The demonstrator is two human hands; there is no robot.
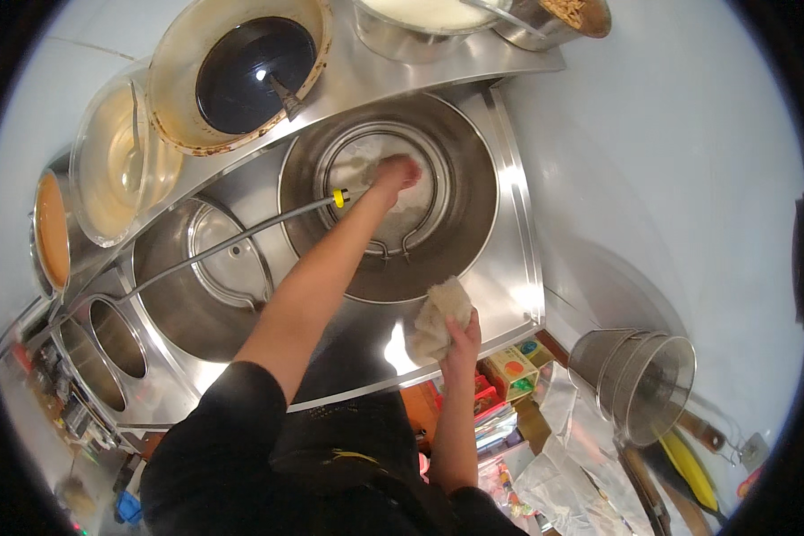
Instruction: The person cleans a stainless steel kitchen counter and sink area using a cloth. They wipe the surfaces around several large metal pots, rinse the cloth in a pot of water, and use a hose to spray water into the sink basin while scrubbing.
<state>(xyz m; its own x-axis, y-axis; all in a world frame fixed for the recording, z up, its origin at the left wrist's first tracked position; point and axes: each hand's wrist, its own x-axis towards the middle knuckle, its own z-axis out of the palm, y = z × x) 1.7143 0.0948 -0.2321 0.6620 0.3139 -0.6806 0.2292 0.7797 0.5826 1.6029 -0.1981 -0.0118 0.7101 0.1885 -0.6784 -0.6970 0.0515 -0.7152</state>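
Note:
My left hand [398,173], blurred, reaches down into a deep round stainless-steel well [465,181]. Its fingers cannot be made out, nor whether they hold anything. A metal heating coil [437,218] rings the well's bottom, where a little pale liquid or residue [402,224] seems to lie. My right hand [464,335] grips a crumpled beige cloth [437,321] above the front part of the steel counter [499,288]. Beside my left forearm, a grey hose [268,229] with a yellow band [339,197] ends over the well.
A second steel well [164,295] with a coil lies left. Along the back shelf stand a basin of dark liquid [258,74], a clear bowl [110,167] and a steel pot of whitish contents [429,13]. Nested mesh strainers [633,382] hang by the right wall.

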